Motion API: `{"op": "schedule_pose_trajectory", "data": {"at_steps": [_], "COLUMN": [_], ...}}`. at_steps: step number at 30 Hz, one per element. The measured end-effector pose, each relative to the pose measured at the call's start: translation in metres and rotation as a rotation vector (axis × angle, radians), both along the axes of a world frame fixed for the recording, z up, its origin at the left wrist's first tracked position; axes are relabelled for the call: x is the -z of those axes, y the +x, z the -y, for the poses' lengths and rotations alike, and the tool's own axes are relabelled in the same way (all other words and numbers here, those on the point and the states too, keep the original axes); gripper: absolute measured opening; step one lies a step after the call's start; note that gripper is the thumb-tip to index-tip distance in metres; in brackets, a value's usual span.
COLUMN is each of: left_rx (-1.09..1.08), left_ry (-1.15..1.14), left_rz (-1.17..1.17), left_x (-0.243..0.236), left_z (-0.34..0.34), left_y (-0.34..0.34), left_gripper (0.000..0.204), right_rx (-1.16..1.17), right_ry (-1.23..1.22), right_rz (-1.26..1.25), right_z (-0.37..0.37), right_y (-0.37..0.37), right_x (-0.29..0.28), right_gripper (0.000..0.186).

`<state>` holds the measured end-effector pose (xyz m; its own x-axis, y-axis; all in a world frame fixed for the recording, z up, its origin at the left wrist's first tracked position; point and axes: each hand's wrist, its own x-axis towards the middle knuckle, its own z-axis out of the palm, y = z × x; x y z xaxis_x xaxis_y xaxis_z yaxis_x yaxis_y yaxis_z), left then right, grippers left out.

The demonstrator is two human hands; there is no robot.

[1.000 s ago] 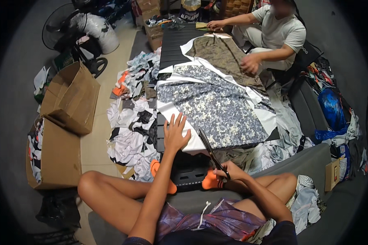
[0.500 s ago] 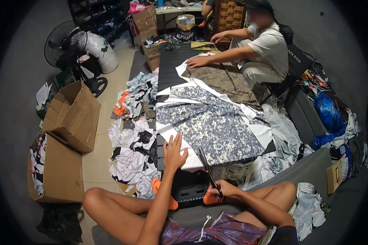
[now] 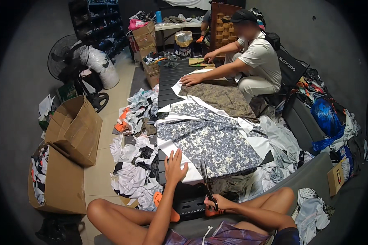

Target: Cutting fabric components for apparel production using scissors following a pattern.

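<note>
My left hand (image 3: 175,167) rests with fingers spread on the white margin (image 3: 190,173) of a grey and cream camouflage fabric (image 3: 212,151) at the near end of a black slatted table (image 3: 166,77). My right hand (image 3: 212,203) grips black scissors (image 3: 206,179), their blades pointing forward at the fabric's near edge. Behind that piece lies a brown-olive camouflage fabric (image 3: 212,94) with white margins. A co-worker in white sits at the far right, one hand (image 3: 192,79) pressed on the brown piece, the other (image 3: 209,56) at a dark tool on a small yellow board (image 3: 198,62).
Cardboard boxes (image 3: 69,130) and a fan (image 3: 65,57) stand left. Fabric scraps (image 3: 133,171) heap beside the table, more (image 3: 286,143) along its right. A blue plastic bag (image 3: 327,116) lies right. Behind are a shelf rack, a white table (image 3: 178,25) and another person, partly hidden.
The view has tilted up, so everything sits lower. The co-worker's near hand has moved to the brown fabric's far left, their other onto the dark tool. My hands stay much the same.
</note>
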<state>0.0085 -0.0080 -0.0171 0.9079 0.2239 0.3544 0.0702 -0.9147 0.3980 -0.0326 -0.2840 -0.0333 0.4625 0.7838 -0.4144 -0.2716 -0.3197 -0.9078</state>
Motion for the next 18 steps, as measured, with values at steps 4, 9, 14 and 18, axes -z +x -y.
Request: {"op": "schedule_pose_trajectory", "data": {"at_steps": [4, 9, 14, 18], "left_rx": [-0.002, -0.017, -0.003, -0.011], "left_ry": [-0.022, -0.031, -0.027, -0.024], "left_rz": [-0.022, -0.015, 0.023, 0.004], "left_x": [-0.003, 0.000, 0.002, 0.000], "left_z": [0.001, 0.002, 0.001, 0.002], "left_y": [0.001, 0.000, -0.001, -0.001], "left_gripper": [0.064, 0.060, 0.058, 0.057], "right_rx": [0.047, 0.062, 0.013, 0.010], "right_ry": [0.081, 0.050, -0.059, -0.007], "right_rz": [0.002, 0.032, 0.043, -0.036], "right_z": [-0.004, 0.005, 0.012, 0.011], "right_y": [-0.006, -0.005, 0.006, 0.008], "right_x": [0.003, 0.002, -0.020, -0.034], "right_gripper": [0.029, 0.031, 0.042, 0.050]}}
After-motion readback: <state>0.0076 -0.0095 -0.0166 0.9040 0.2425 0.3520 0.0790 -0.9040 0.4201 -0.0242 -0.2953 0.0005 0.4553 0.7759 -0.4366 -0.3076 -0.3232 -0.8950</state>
